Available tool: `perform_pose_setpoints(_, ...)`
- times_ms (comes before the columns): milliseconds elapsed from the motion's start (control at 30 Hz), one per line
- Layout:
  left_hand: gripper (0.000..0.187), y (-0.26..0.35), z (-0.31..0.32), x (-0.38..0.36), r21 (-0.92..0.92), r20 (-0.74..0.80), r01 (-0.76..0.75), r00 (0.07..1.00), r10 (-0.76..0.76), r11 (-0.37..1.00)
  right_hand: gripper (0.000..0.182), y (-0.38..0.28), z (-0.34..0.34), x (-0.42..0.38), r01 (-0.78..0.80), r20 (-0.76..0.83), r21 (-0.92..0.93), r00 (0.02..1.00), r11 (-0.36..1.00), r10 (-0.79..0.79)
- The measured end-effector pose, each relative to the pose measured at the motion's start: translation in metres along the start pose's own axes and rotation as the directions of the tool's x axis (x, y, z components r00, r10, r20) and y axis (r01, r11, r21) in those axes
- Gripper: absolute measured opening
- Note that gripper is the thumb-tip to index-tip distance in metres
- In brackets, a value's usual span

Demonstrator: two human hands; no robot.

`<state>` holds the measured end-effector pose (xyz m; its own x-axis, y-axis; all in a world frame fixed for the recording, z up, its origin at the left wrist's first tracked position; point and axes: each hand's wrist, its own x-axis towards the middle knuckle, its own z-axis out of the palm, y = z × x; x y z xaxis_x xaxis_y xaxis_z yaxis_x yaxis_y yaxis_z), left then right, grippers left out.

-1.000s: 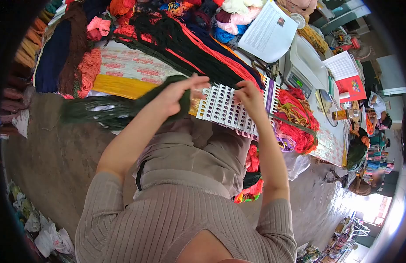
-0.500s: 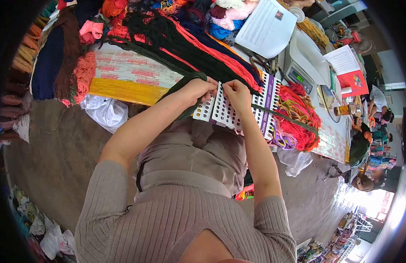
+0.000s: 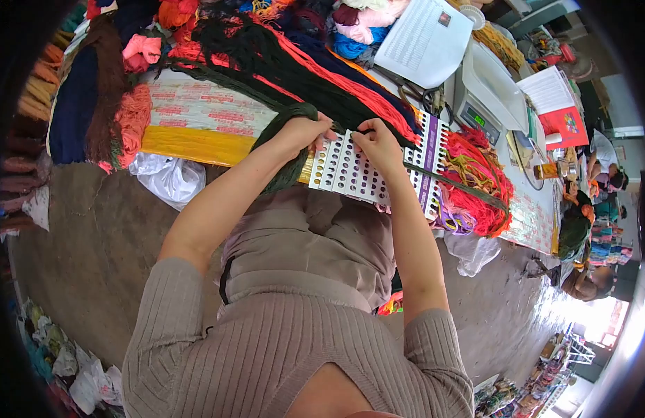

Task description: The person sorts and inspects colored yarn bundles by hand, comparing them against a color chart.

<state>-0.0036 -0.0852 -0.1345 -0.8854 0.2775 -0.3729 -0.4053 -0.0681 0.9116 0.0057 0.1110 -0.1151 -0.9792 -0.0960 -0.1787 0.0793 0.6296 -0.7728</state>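
Note:
White cards with rows of punched holes [image 3: 347,171] lie at the table's front edge. My left hand [image 3: 308,134] is closed at their upper left, with dark green yarn [image 3: 286,164] looped around it and hanging at the wrist. At the cards' top edge is my right hand [image 3: 379,146], its fingers pinched together; a dark strand seems to run between the two hands, but what the right fingertips hold is too small to tell. A purple-and-white holed card [image 3: 428,164] lies to the right, crossed by a green strand.
Black and coral yarn [image 3: 315,76] stretches behind the hands. Mixed red yarn [image 3: 479,184] lies right of the cards. Further back are a printed sheet [image 3: 423,45], scissors [image 3: 434,101], a scale [image 3: 479,115] and a glass jar [image 3: 545,171]. People are at the far right.
The front white cards now lie flatter and more fanned out. My left hand has shifted slightly left, and the gap between my hands has widened a little.

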Motion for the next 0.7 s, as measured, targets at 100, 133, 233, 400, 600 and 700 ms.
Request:
perform_pose_setpoints(100, 0.023, 0.003, 0.002, 0.004, 0.058, 0.061, 0.051, 0.997, -0.055, 0.997, 0.028, -0.002, -0.001, -0.001, -0.004, -0.026, -0.045, 1.0, 0.999, 0.003)
perform_pose_setpoints(133, 0.023, 0.004, 0.007, 0.001, 0.062, 0.005, 0.048, 0.999, -0.049, 0.997, 0.028, -0.002, -0.001, -0.002, -0.002, -0.035, -0.049, 0.999, 0.999, 0.001)
perform_pose_setpoints(233, 0.019, -0.001, 0.016, 0.001, 0.136, -0.068, 0.005, 0.998, 0.004, 0.991, 0.028, -0.005, -0.001, -0.004, -0.024, -0.051, -0.052, 0.998, 0.998, 0.022)
perform_pose_setpoints(400, 0.013, 0.024, -0.008, -0.005, -0.218, 0.145, 0.109, 0.986, -0.079, 0.97, 0.025, -0.01, 0.006, -0.013, 0.049, -0.175, -0.219, 0.98, 0.974, -0.089)
perform_pose_setpoints(600, 0.014, 0.076, -0.061, -0.04, -0.721, 0.329, 0.096, 0.919, 0.217, 0.686, 0.023, -0.01, 0.016, -0.02, 0.101, -0.258, -0.279, 0.95, 0.955, -0.176)
perform_pose_setpoints(700, 0.025, 0.076, -0.057, -0.04, -0.697, 0.342, 0.068, 0.906, 0.248, 0.714, 0.023, -0.007, 0.019, -0.021, 0.162, -0.247, -0.299, 0.939, 0.94, -0.241)
